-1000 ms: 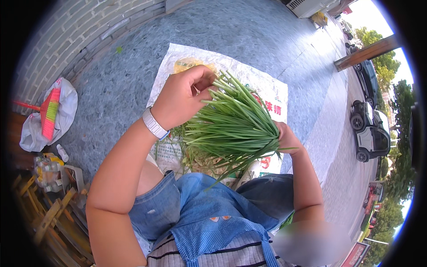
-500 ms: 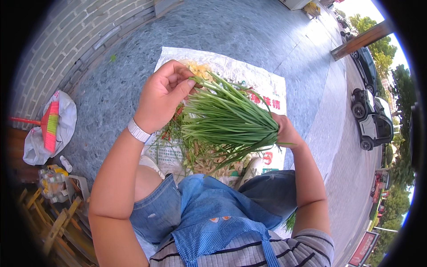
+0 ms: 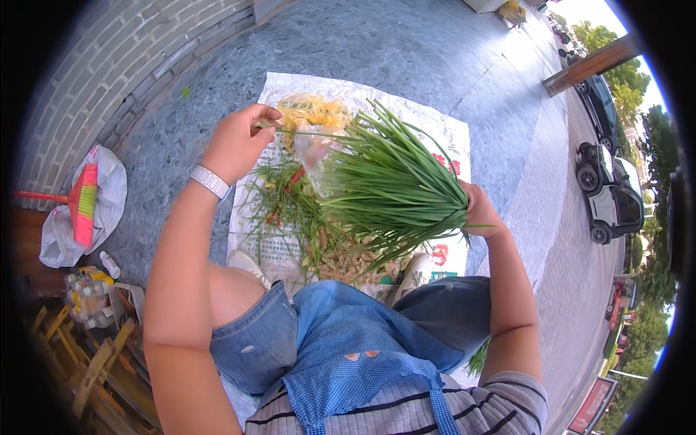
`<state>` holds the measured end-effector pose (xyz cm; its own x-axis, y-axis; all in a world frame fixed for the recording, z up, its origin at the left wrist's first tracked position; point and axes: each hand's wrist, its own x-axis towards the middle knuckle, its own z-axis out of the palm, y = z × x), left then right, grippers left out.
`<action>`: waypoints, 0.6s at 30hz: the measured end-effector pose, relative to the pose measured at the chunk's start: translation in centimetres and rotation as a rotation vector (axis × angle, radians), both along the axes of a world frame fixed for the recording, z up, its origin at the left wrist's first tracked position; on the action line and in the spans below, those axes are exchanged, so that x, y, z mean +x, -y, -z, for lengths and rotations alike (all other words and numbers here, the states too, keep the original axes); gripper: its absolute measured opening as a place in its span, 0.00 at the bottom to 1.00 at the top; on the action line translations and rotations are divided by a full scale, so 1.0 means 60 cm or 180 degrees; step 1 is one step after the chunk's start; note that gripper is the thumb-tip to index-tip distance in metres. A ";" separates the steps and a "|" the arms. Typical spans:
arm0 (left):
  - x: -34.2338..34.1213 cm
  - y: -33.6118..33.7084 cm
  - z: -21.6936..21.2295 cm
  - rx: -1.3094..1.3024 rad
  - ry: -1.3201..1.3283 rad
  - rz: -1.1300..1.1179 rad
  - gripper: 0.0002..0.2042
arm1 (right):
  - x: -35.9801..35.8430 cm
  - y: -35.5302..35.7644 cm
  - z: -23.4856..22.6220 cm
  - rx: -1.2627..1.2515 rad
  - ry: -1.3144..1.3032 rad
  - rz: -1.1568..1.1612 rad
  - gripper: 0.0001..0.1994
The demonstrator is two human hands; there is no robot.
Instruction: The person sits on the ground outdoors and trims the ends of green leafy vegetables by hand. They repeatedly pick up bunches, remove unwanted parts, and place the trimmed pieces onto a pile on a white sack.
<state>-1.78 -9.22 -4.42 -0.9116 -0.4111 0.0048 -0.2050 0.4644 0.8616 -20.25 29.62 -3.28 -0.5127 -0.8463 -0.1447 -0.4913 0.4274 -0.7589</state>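
Green chive bunch (image 3: 391,192) at frame centre, fanned toward upper left, base clenched in right hand (image 3: 478,210) at centre right. Left hand (image 3: 235,141), upper left of centre, pinches single thin leaf (image 3: 304,132). White sack sheet (image 3: 449,138) beneath, trimmings (image 3: 290,206) scattered on it.

Outdoor spot, bright daylight. Grey stone paving (image 3: 406,43) underfoot. Grey brick wall (image 3: 109,80) along left edge. White printed sack sheet (image 3: 442,145) spread flat on paving. Broom with pink-and-green bristles (image 3: 85,205) lying on white plastic bag (image 3: 109,196) by wall. Wooden slatted frames (image 3: 87,362) at lower left. 2 parked cars (image 3: 609,196) at right, green trees (image 3: 652,130) beyond.
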 end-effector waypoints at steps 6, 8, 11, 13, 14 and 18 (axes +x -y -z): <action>-0.006 -0.096 -0.073 -0.0850 -0.1031 0.0246 0.11 | 0.013 0.014 -0.014 0.0128 0.0068 -0.0097 0.18; -0.005 -0.110 -0.080 -0.1084 -0.1223 0.0383 0.10 | 0.019 0.021 -0.018 0.0174 0.0038 -0.0158 0.17; -0.011 -0.119 -0.070 -0.1165 -0.1432 0.0436 0.09 | 0.021 0.027 -0.015 0.0233 -0.0065 -0.0307 0.17; -0.012 -0.117 -0.066 -0.1389 -0.1373 0.0429 0.09 | 0.023 0.027 -0.015 0.0218 -0.0110 -0.0372 0.17; -0.011 -0.115 -0.065 -0.1504 -0.1335 0.0426 0.10 | 0.025 0.029 -0.015 0.0179 -0.0101 -0.0391 0.17; -0.011 -0.115 -0.061 -0.1913 -0.1573 0.0406 0.08 | 0.025 0.029 -0.014 0.0140 -0.0125 -0.0403 0.17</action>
